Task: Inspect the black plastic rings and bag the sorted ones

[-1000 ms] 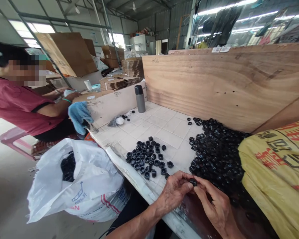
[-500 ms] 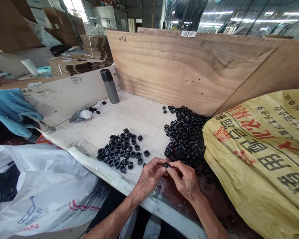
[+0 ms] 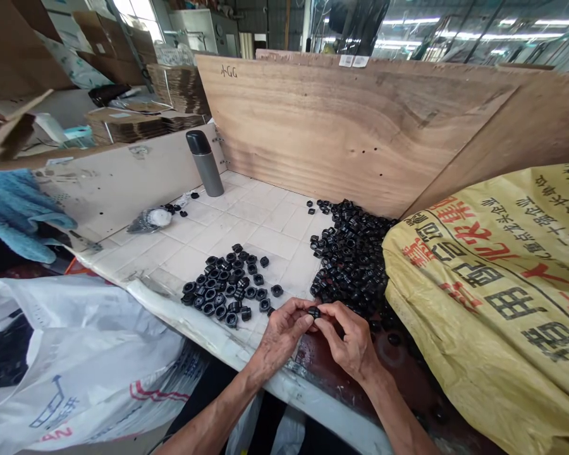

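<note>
Between my fingertips is a small black plastic cap (image 3: pixel 314 312), held over the front part of the table. My left hand (image 3: pixel 287 328) pinches it from the left, and my right hand (image 3: pixel 348 335) grips its other side with thumb and forefinger. Left of my hands lies a loose group of black caps (image 3: pixel 227 284), several with their hollow side up. A much larger heap of black parts (image 3: pixel 353 253) is piled just beyond my right hand. Fine details of the held piece are too small to make out.
A grey flask (image 3: pixel 205 163) stands near the back left corner, with a small plastic bag (image 3: pixel 149 220) before it. A wooden board (image 3: pixel 341 133) walls the back. A yellow sack (image 3: pixel 493 297) leans in at right; a white sack (image 3: pixel 90 360) sits at left.
Both hands stay together, and the cap between them has turned slightly so more of it shows. At the far left edge, a piece of cardboard has come into view.
</note>
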Demonstrator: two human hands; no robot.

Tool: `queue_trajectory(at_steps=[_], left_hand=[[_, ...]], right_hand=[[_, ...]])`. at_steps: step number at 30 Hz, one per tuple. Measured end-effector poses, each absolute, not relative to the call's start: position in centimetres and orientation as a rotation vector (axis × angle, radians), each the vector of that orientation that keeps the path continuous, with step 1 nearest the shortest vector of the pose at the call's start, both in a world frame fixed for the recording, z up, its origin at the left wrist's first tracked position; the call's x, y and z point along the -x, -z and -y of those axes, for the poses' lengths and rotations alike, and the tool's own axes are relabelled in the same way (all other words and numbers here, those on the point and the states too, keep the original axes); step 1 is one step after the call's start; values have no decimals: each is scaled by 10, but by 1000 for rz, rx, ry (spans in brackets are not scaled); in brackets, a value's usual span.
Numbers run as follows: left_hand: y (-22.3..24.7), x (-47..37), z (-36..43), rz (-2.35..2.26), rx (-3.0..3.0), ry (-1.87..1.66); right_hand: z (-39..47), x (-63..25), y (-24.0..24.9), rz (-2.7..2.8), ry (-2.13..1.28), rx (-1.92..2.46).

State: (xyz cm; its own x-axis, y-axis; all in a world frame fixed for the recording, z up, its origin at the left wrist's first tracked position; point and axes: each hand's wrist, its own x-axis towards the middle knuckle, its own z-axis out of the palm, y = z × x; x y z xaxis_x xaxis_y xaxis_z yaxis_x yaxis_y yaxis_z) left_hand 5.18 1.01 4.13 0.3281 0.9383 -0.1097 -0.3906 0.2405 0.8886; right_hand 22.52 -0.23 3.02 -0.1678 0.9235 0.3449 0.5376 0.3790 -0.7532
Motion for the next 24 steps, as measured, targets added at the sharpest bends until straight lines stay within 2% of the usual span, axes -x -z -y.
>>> queue_trajectory(at_steps=[15, 24], left_hand=[[-41, -50, -10, -776, -934, -1025], [-24, -50, -8, -1011, -1516, -1127]], right_hand=[[4, -222, -33, 1839, -581, 1229], [4, -214, -32, 1583, -913, 1439]])
